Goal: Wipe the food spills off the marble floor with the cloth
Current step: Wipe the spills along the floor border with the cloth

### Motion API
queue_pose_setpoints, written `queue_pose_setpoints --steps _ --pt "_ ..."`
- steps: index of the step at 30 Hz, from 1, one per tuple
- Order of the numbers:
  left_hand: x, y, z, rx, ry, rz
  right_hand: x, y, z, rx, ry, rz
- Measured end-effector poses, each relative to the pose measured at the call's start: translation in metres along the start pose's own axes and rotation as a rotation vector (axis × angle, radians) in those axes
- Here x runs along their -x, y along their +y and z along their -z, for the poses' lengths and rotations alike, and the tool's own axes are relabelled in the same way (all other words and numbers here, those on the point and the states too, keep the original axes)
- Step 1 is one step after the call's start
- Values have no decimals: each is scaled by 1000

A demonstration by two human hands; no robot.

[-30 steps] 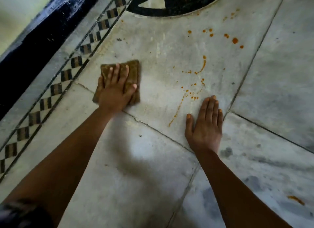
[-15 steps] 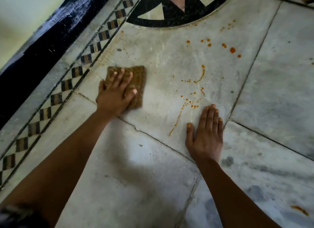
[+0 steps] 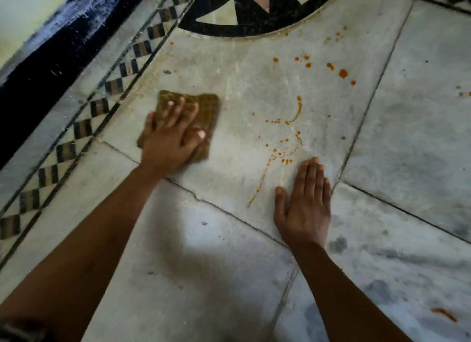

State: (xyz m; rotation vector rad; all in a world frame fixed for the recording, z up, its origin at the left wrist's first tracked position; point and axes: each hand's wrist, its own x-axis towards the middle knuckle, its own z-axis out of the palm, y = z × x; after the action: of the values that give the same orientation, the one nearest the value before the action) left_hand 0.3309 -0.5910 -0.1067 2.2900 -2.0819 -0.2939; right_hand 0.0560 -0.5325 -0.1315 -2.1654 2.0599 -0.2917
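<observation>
A folded brown cloth (image 3: 207, 112) lies flat on the grey marble floor (image 3: 229, 278). My left hand (image 3: 170, 140) presses down on it with spread, nearly straight fingers. Orange food spills (image 3: 283, 148) streak and dot the slab to the right of the cloth, apart from it. More orange drops (image 3: 342, 73) sit farther back. My right hand (image 3: 305, 206) rests flat on the floor, fingers together, just right of the long orange streak.
A checkered inlay border (image 3: 84, 127) runs diagonally along the left, beside a black skirting (image 3: 51, 53). A black-rimmed round inlay (image 3: 254, 25) lies at the top. One more orange smear (image 3: 443, 313) sits at the lower right. Slab joints cross the floor.
My left hand has slid the cloth to the right, toward the orange spills. My right hand has stayed planted on the floor.
</observation>
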Motion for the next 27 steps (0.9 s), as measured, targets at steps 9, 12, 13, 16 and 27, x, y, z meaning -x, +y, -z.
queue_pose_setpoints --steps 9,12,13,16,27 --pt "-100 19 12 46 -57 300 0 -1 0 -3 -1 1" --pt "-64 8 8 20 -48 110 0 -1 0 0 -2 -1" --pt "-53 -2 9 8 -44 93 0 -1 1 -2 -6 -2" --pt "-61 -26 13 -14 -19 187 0 -1 1 -2 -8 -1" --pt "-140 23 26 28 -136 111 -1 -1 0 -9 -11 5"
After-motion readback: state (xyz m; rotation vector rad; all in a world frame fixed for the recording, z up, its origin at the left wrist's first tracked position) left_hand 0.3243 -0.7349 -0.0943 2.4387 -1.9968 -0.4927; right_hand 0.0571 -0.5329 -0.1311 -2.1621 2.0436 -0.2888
